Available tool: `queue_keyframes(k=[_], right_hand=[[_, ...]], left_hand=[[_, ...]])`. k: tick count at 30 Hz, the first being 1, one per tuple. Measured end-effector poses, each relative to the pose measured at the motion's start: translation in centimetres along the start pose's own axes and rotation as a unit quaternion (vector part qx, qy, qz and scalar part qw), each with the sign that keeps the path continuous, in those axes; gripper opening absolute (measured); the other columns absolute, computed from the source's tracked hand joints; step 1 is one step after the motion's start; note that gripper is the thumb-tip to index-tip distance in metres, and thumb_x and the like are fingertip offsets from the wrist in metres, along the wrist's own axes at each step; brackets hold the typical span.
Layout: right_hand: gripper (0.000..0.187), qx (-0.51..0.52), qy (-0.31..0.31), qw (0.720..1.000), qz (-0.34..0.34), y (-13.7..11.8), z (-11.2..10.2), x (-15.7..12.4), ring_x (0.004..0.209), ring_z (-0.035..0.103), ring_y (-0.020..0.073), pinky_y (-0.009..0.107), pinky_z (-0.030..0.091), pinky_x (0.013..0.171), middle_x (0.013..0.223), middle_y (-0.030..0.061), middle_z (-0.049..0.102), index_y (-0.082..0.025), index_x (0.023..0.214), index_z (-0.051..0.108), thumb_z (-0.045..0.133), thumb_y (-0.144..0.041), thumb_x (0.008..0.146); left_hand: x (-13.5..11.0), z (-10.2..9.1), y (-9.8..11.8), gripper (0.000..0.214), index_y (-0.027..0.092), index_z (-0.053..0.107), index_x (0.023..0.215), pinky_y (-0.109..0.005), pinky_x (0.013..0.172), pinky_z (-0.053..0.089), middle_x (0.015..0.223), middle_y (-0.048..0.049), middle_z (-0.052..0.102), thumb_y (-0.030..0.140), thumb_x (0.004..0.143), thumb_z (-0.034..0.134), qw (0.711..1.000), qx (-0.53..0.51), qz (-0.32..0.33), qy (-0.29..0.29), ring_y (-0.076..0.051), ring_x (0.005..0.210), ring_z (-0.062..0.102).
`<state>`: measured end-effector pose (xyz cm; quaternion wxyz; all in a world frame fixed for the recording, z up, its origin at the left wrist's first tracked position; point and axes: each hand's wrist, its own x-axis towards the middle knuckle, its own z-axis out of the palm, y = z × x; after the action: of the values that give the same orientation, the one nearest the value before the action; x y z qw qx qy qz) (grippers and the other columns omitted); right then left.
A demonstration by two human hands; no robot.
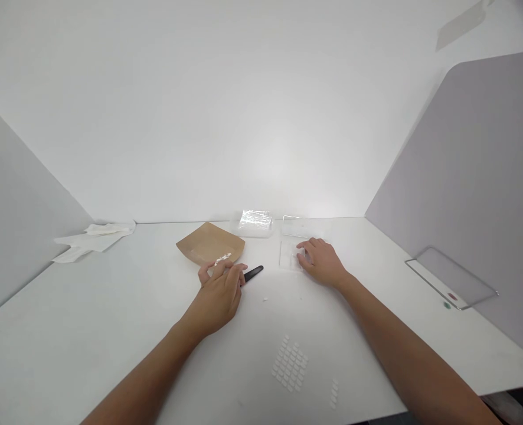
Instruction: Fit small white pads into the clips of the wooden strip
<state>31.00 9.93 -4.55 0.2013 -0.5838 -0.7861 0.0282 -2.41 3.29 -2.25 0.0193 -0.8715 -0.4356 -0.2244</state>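
Note:
My left hand is at the near side of a brown paper tray, its fingers bent and partly hidden. Small white pieces show just beyond its fingertips, at the tray's near right edge. A slim black tool sticks out to the right from under this hand; whether the fingers grip it is hidden. My right hand is curled at the right side of a small clear plastic box, thumb and forefinger around that side. What lies in the box is too faint to name.
Behind stand a clear container with shiny wrap and another clear box. Rows of small whitish pads and a short strip of them lie in front. White tissues lie left; a wire-framed holder is at the right wall.

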Motion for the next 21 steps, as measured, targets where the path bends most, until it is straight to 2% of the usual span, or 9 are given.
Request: queue_keyframes(k=[21], right_hand=[[0.031,0.005,-0.01,1.0,0.003,-0.09,-0.11,-0.02,0.105,0.06,0.026,0.043,0.045,0.096,0.105,0.0073,0.066,-0.025,0.123,0.064,0.046,-0.041,0.104]], left_hand=[[0.12,-0.15,0.25,0.033,0.021,0.047,0.128,-0.058,0.115,0.019,0.102,-0.0066,0.074,0.01,0.098,0.041,1.0,-0.008,-0.002,-0.006,-0.029,0.117,0.062]])
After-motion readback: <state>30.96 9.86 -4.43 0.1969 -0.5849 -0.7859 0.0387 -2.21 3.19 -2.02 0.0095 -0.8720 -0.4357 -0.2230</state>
